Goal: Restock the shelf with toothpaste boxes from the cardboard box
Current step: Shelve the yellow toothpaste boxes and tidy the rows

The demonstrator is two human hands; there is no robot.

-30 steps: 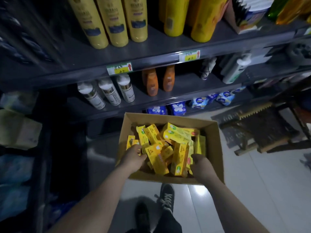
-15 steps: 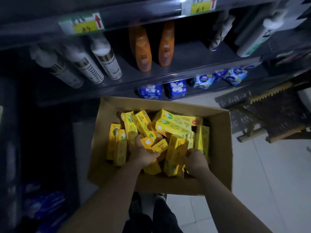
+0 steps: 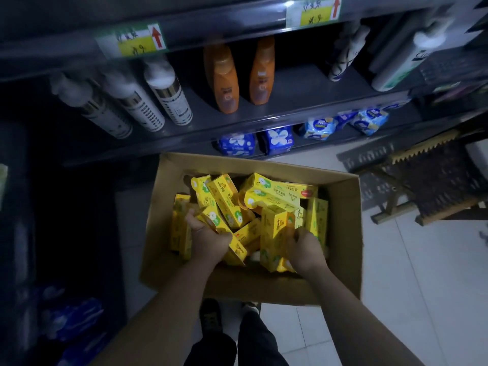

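Both hands had sunk deeper into the cardboard box (image 3: 343, 233); my left hand (image 3: 208, 240) clutched a toothpaste box (image 3: 223, 233), my right hand (image 3: 307, 248) apparently another (image 3: 276, 239). Picking stage; next, lift them to the shelf (image 3: 290, 112).

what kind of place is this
Most likely a small shop aisle: price tags clipped to the shelf edge, rows of bottles on display, and a cardboard box of yellow toothpaste boxes being unpacked.

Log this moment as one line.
stage: picking | left hand: grip on toothpaste box | right hand: on toothpaste boxes | cardboard box: floor
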